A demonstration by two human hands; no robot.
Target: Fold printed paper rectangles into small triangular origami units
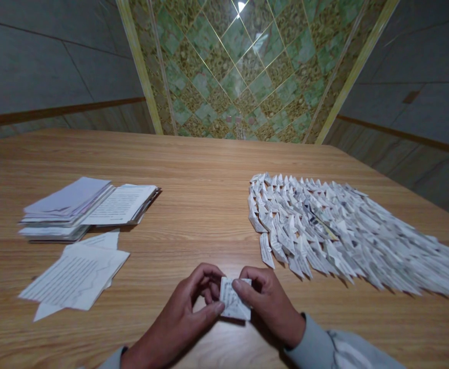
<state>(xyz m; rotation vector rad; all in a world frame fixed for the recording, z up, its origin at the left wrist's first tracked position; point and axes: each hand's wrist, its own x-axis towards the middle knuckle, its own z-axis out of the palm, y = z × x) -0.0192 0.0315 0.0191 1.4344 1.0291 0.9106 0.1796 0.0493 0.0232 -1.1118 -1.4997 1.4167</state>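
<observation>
A small square of folded printed paper is held between my two hands, just above the table near its front edge. My left hand pinches its left side, the thumb at the lower left corner. From the right, my right hand grips the upper right part, with the thumb lying across the top face. The fingers behind the paper are partly hidden. Right of my hands, many folded paper boats stand in close rows, their pointed tips up.
A stack of papers and booklets lies at the left, with an opened printed booklet against it. Nearer to me are several loose printed sheets. The wooden table reaches back to a tiled wall.
</observation>
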